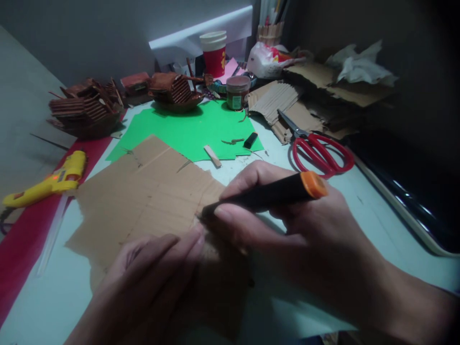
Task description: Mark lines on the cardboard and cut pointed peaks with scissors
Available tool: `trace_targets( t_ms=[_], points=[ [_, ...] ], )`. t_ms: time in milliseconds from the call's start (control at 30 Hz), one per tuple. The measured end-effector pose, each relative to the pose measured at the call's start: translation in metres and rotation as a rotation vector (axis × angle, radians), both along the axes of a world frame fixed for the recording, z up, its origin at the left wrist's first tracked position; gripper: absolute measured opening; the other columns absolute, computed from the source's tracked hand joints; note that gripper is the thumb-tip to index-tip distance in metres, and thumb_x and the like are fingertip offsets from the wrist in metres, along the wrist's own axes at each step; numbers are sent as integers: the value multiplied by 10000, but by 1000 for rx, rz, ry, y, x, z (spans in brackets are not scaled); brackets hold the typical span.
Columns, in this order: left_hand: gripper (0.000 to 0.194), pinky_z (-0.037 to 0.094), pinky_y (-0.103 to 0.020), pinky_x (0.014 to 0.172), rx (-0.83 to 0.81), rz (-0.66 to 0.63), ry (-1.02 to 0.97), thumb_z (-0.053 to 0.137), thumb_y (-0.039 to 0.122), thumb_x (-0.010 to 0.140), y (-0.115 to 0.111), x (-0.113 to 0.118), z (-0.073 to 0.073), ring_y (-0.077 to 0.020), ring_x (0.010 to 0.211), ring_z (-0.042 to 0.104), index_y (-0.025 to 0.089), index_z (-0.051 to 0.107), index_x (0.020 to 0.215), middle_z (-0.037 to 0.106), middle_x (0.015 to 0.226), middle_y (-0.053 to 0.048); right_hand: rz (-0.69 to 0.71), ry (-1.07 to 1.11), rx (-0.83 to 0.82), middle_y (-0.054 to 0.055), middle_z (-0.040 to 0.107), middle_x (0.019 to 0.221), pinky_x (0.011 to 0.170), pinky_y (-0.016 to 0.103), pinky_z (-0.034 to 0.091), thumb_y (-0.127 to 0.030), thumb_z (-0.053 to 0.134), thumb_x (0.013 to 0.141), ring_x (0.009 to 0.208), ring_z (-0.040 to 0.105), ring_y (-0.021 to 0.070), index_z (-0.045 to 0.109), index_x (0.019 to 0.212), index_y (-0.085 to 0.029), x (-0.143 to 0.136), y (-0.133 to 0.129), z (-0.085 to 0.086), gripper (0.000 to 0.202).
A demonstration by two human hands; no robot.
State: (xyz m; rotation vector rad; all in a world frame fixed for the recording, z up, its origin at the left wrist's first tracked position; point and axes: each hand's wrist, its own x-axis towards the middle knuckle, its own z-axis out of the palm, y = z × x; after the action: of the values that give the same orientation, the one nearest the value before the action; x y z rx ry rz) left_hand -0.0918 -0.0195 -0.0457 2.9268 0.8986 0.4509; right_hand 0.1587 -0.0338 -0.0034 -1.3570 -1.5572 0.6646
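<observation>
A piece of brown cardboard (143, 191) with uneven edges lies on the table in front of me. My right hand (287, 225) grips a thick black marker (266, 194) with an orange end, and its tip touches the cardboard. Pressing on the cardboard's near part, my left hand (154, 273) lies flat with its fingers stretched out close to the marker tip. What is under my left palm is hidden. Beyond my right hand a black cap (250, 140) rests near the edge of a green sheet (187, 127), with a small wooden strip (212, 156) to its left.
Red-handled scissors (319, 151) lie right, near a dark glossy device (413, 187). A yellow glue gun (53, 179) is on the left. Behind stand brown model boats (86, 110), a jar (237, 92) and a red paper cup (213, 55). Cardboard scraps (276, 101) lie back right.
</observation>
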Motion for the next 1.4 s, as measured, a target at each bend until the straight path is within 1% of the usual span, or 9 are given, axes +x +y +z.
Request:
trace_targets(
  t_ms=[200, 367, 567, 667, 767, 1000, 1133, 1300, 1400],
  points=[
    [676, 301, -379, 1026, -32, -54, 59, 402, 261, 1004, -1, 12, 10, -268, 1127, 484, 307, 112, 1613, 580, 1341, -22, 3, -13, 20, -30, 661, 675, 671, 261, 518, -164, 715, 864, 590, 603, 108, 691, 761, -175, 5, -7, 3, 107],
    [641, 287, -372, 1024, -137, 1, 20, 439, 245, 1015, -2, 8, 10, -268, 1149, 444, 339, 184, 1595, 465, 1385, -37, -16, -45, 50, -38, 662, 677, 668, 212, 535, -150, 710, 867, 592, 629, 84, 670, 782, -178, 10, -18, 2, 98],
    [618, 362, -399, 961, 53, -115, 67, 487, 296, 986, 7, -3, 6, -276, 1087, 517, 212, 308, 1572, 563, 1345, -91, -21, -102, 65, -58, 627, 668, 598, 168, 510, -188, 698, 888, 564, 582, 55, 662, 787, -176, 16, -33, 2, 107],
    [619, 420, -405, 926, 57, -74, 59, 513, 382, 969, 8, -2, 5, -286, 1087, 561, 284, 349, 1557, 629, 1328, -63, -32, -77, 48, -75, 613, 668, 514, 139, 462, -188, 699, 900, 528, 533, 26, 665, 810, -171, 19, -41, 4, 97],
    [550, 488, -409, 883, 48, -40, -1, 523, 484, 947, 6, 6, 5, -290, 1062, 626, 378, 468, 1484, 711, 1248, -23, -22, -82, 7, -69, 627, 702, 478, 166, 447, -215, 676, 927, 560, 560, 38, 670, 825, -194, 23, -50, 4, 104],
    [507, 501, -448, 944, 73, -62, -13, 473, 528, 955, 2, 24, 8, -305, 1121, 628, 339, 561, 1417, 719, 1270, -46, -91, -103, -35, -70, 657, 759, 512, 202, 472, -267, 689, 914, 624, 607, 69, 652, 833, -236, 25, -72, 0, 93],
    [519, 483, -449, 942, 80, -69, 39, 449, 472, 978, 3, 13, 9, -309, 1147, 611, 316, 496, 1471, 681, 1345, -53, -117, -88, -31, -69, 660, 774, 517, 191, 457, -252, 687, 919, 623, 612, 57, 652, 842, -235, 24, -77, -1, 86],
    [614, 410, -476, 956, 77, -126, 168, 438, 304, 1000, 4, -5, 12, -341, 1206, 544, 193, 277, 1583, 489, 1545, -119, -91, -29, -25, -41, 669, 784, 545, 195, 483, -203, 680, 922, 656, 638, 75, 665, 851, -208, 29, -84, -7, 72],
    [616, 386, -462, 966, 70, -151, 174, 424, 258, 1003, 3, -6, 13, -339, 1226, 520, 164, 251, 1587, 462, 1559, -126, -99, 37, -19, -19, 703, 862, 615, 210, 531, -193, 680, 924, 750, 683, 112, 675, 915, -216, 32, -90, -12, 25]
  ],
)
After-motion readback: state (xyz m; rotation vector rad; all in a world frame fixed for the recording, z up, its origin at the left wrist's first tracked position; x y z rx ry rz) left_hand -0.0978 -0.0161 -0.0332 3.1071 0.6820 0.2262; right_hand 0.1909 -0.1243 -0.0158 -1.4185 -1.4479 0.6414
